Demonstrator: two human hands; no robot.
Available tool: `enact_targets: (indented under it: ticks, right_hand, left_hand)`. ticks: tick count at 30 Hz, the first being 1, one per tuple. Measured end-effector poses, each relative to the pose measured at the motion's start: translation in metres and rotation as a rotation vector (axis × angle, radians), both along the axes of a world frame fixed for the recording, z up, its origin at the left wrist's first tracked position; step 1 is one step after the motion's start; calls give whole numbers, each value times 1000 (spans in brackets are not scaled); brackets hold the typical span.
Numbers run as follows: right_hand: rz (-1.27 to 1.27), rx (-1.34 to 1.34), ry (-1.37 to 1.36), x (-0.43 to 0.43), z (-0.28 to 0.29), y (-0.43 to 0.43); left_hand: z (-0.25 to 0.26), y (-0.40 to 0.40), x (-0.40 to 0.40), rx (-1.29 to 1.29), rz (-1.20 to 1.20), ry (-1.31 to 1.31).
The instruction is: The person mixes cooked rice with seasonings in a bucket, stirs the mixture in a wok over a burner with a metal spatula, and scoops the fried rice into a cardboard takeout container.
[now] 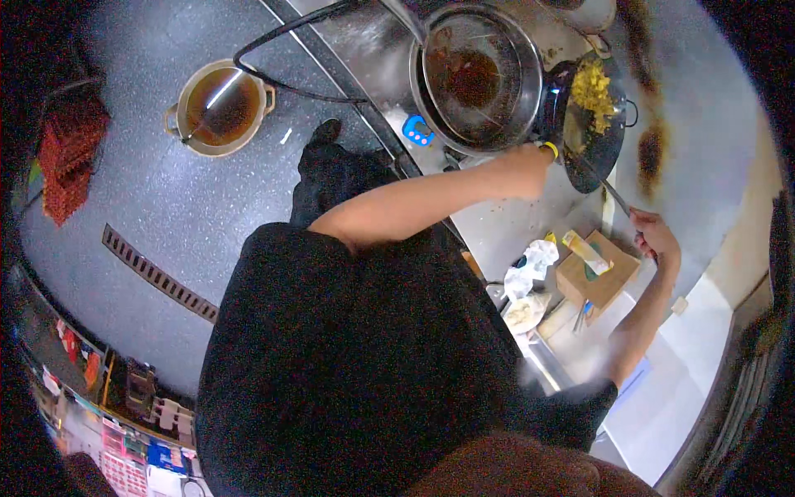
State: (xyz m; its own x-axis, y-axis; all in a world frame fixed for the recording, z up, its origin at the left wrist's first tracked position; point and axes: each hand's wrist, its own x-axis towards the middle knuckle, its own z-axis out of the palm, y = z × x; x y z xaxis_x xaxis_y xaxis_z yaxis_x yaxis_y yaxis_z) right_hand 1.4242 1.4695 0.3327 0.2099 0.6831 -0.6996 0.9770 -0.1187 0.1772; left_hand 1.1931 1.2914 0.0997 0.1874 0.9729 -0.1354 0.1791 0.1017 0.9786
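A dark wok [612,149] sits tilted over the stove area, with a small loop handle on its far side. Yellow chopped food, perhaps egg or rice, [591,93] lies heaped in its upper part. My left hand [529,169] grips the wok's near edge or handle; a small yellow thing shows at the fingers, and the exact grip is hidden. In my right hand [653,233] is the handle of a long metal ladle or spatula [616,196], whose head reaches into the wok's lower part.
Beside the wok stands a large steel pot [415,81] with brown residue. A blue device [419,130] lies below it. Nearer my right arm are white plastic bags [528,270] and a cardboard box [574,276]. On the floor stands a pot of brown liquid [220,105]. A black hose [298,25] hangs above.
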Motion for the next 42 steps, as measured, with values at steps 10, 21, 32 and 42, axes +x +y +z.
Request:
enact_targets:
  ticks: [10, 21, 32, 42]
  right_hand:
    - [-6, 30, -97, -11, -9, -4]
    - [1, -45, -54, -2, 8, -7]
    - [820, 387, -585, 21, 18, -13]
    - [450, 291, -9, 60, -40, 24]
  left_hand:
    - [24, -8, -1, -9, 33, -92]
    - [50, -12, -24, -86, -96, -83]
    - [-50, 4, -1, -58, 42, 122]
    - [-25, -9, -5, -59, 51, 104]
